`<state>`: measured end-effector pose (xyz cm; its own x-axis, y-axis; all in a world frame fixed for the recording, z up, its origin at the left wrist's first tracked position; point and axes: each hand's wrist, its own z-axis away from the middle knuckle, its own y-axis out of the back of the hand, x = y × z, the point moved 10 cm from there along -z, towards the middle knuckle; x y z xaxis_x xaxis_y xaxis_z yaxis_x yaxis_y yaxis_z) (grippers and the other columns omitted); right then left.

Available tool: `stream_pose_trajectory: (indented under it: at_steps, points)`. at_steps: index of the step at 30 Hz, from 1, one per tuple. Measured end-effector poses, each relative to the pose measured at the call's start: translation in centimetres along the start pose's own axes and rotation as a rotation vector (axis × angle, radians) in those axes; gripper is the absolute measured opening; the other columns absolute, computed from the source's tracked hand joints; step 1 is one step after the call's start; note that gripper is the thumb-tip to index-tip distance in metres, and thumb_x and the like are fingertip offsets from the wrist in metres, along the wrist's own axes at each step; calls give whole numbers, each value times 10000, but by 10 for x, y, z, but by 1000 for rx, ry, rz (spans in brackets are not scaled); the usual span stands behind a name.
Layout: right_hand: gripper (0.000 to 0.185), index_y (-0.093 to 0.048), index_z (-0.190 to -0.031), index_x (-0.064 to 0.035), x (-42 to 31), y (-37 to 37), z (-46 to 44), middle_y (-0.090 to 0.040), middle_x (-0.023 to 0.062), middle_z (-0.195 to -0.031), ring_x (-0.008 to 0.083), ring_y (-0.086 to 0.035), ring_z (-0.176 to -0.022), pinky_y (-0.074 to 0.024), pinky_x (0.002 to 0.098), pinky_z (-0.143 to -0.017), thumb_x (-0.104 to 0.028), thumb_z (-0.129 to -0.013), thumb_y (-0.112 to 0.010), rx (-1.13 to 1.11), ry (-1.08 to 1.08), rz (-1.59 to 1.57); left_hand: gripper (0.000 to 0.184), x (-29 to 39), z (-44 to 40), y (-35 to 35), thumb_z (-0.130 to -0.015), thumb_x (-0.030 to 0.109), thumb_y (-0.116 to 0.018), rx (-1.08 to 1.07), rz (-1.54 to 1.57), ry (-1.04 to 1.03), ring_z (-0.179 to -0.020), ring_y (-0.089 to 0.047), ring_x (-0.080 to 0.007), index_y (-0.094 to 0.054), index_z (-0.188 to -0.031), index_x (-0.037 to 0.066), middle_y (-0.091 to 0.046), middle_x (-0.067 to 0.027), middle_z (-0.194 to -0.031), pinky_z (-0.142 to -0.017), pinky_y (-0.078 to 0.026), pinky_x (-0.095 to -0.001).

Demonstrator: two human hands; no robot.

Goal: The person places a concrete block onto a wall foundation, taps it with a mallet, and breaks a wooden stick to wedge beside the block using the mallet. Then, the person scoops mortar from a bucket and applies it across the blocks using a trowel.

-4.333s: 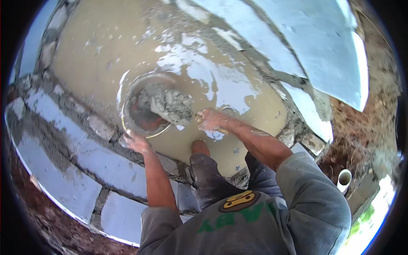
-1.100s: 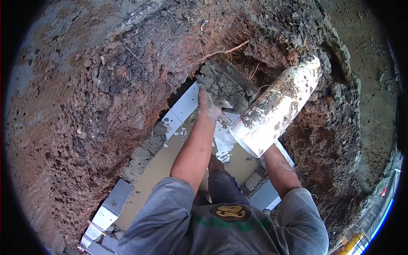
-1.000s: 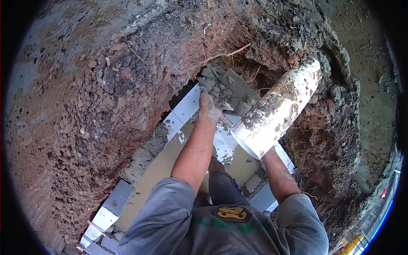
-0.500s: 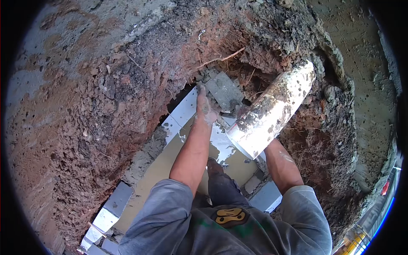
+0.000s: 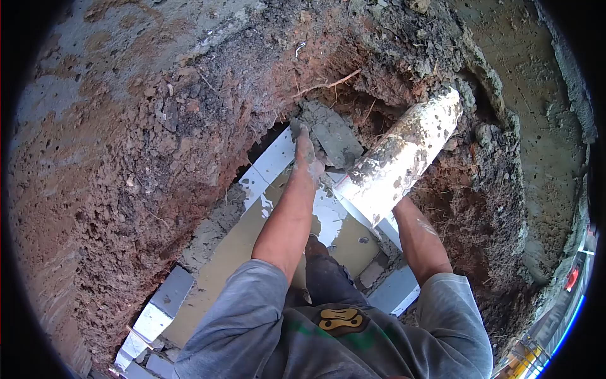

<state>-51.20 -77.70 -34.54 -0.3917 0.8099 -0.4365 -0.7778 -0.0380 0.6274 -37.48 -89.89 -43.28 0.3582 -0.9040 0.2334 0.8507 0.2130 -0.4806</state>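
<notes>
My left hand [image 5: 307, 155] reaches to the left side of a grey block [image 5: 338, 142] smeared with wet mortar. Its fingers lie stretched out along the mortar at that side, with the thumb side near the block's lower edge. A white pipe [image 5: 401, 161] spattered with dirt slants from the earth bank down toward the middle. My right forearm [image 5: 420, 240] passes beneath this pipe, which hides my right hand and whatever it touches. White-faced blockwork [image 5: 268, 164] runs below my left hand.
Muddy water [image 5: 230, 259] covers the pit floor around my leg [image 5: 328, 278]. Rough earth walls [image 5: 151, 189] with a thin root [image 5: 334, 82] surround the pit. More grey blocks [image 5: 170, 294] line the lower left, and others [image 5: 394, 290] stand at the lower right.
The grey block has shifted and turned slightly, and more mortar shows at its upper left. My left hand remains beside it. The view has moved a little.
</notes>
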Motion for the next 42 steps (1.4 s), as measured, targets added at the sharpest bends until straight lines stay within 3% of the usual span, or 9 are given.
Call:
stream_pose_trajectory:
  at_steps: [20, 23, 25, 28, 30, 31, 33, 40, 42]
  points:
    - [385, -624, -900, 12, 63, -9, 101, -630, 163, -694, 307, -631, -659, -522, 420, -726, -326, -952, -445, -15, -241, 5, 660, -3, 11, 18, -905, 551, -443, -45, -57, 16, -1155, -506, -301, -393, -1360, 76, -497, -131, -1307, -918, -437, -472]
    - [407, -598, -913, 54, 75, -17, 147, -595, 169, -705, 189, -621, -559, -495, 333, -486, -339, -881, -495, -47, -300, -42, 703, -15, -10, 50, -894, 575, -442, -155, -242, -139, -1201, -479, -278, -387, -1370, 60, -469, -132, -1351, -1000, -355, -467]
    - [404, -605, -903, 47, 98, -39, 145, -603, 173, -719, 221, -632, -596, -509, 355, -532, -338, -892, -484, -51, 70, 173, 745, -6, 69, 60, -872, 611, -448, -191, -275, -115, -1248, -447, -237, -401, -1366, 56, -466, -122, -1367, -1075, -215, -448]
    - [476, -617, -922, 47, 111, -110, 141, -631, 202, -799, 295, -650, -717, -522, 400, -644, -404, -908, -463, -55, 560, 743, 768, -26, 107, 131, -866, 622, -448, -194, -364, -72, -1264, -436, -231, -378, -1383, 58, -475, -120, -1363, -1087, -177, -439]
    - [537, -629, -946, 43, 85, -150, 153, -642, 234, -890, 352, -642, -841, -510, 436, -752, -466, -897, -467, -166, 453, 920, 763, -39, 150, 214, -872, 614, -449, -149, -420, -66, -1261, -438, -242, -362, -1393, 62, -482, -120, -1357, -1079, -199, -438]
    - [561, -637, -958, 39, 50, -162, 166, -642, 252, -946, 379, -629, -913, -496, 455, -814, -495, -882, -479, -283, 175, 856, 756, -49, 172, 256, -876, 610, -445, -118, -434, -55, -1258, -440, -249, -358, -1395, 67, -481, -119, -1358, -1074, -212, -439]
    - [576, -614, -1084, 8, -21, -192, 205, -625, 206, -1094, 340, -600, -1038, -480, 419, -884, -505, -865, -470, -399, 205, 984, 741, -51, 209, 329, -894, 604, -397, -59, -457, -94, -1226, -474, -262, -355, -1392, 56, -497, -141, -1340, -1060, -218, -503]
    - [478, -589, -1101, -7, -88, -362, 260, -611, 225, -1104, 353, -593, -1040, -450, 437, -932, -359, -781, -543, -651, 540, 1317, 693, -97, 324, 583, -895, 565, -436, 429, 76, -270, -1123, -548, -215, -414, -1351, 44, -555, -142, -1260, -877, -382, -437]
    - [486, -620, -1061, -18, -83, -415, 265, -628, 240, -1040, 363, -617, -980, -499, 438, -834, -406, -771, -577, -590, 849, 1451, 676, -146, 343, 666, -889, 524, -480, 618, 281, -379, -1084, -571, -230, -432, -1329, 13, -570, -168, -1224, -836, -411, -399]
